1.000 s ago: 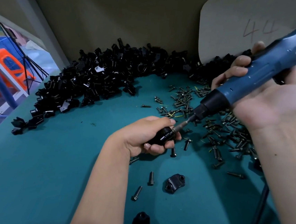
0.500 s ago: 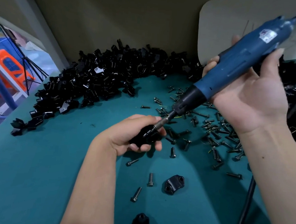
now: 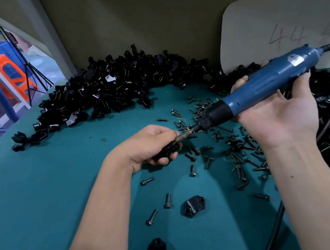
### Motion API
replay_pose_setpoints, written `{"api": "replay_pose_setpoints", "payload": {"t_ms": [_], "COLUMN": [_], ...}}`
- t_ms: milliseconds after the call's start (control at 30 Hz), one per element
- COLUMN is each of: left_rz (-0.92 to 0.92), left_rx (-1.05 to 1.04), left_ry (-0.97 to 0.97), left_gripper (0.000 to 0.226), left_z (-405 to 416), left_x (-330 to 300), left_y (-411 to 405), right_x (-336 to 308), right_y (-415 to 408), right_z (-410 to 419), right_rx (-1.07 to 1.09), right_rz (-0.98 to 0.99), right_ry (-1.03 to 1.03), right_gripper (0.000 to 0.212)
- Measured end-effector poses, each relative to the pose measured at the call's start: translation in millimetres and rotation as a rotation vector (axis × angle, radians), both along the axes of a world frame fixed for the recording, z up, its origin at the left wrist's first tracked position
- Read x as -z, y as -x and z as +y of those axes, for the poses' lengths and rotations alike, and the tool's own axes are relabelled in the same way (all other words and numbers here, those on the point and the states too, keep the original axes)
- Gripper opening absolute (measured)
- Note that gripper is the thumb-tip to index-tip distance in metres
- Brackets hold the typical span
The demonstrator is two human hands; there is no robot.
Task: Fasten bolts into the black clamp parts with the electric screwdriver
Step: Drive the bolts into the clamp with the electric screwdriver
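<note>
Black clamp part [image 3: 167, 150] gripped in left hand [image 3: 148, 145]; right hand [image 3: 278, 115] clasped electric screwdriver [image 3: 264, 84], driving bolt [image 3: 179, 139]. Next: likely seat it fully.

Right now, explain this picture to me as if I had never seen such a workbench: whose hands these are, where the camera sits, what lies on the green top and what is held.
There is no machine here, only a person at work. The camera sits on the person's head and looks down at both hands. The left hand grips a black clamp part. The right hand holds a blue electric screwdriver, its tip set on a bolt at that part. On the green table lie loose bolts, a big pile of black parts along the back, and one single clamp piece close by. A black cable runs from the tool.
</note>
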State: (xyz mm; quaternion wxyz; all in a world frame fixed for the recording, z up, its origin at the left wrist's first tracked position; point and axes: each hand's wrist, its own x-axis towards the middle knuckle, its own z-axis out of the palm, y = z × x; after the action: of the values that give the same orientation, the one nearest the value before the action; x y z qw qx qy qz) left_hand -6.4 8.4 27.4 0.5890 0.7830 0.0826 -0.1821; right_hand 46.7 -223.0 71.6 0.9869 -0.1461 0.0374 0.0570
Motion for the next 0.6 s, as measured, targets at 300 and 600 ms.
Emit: {"api": "replay_pose_setpoints", "payload": {"t_ms": [300,600], "left_rz": [-0.087,-0.342], "left_rx": [-0.042,-0.001], "left_ry": [-0.073,-0.312], "left_gripper": [0.025,0.014], "left_z": [-11,-25], "left_x": [-6,2], "left_y": [-4,-11], "right_x": [-9,-2], "right_y": [1,-4], "right_z": [7,1], "right_rx": [0.127,0.26], "right_rz": [0.083,0.092], "right_ry": [0.227,0.38], "right_gripper": [0.056,0.02]}}
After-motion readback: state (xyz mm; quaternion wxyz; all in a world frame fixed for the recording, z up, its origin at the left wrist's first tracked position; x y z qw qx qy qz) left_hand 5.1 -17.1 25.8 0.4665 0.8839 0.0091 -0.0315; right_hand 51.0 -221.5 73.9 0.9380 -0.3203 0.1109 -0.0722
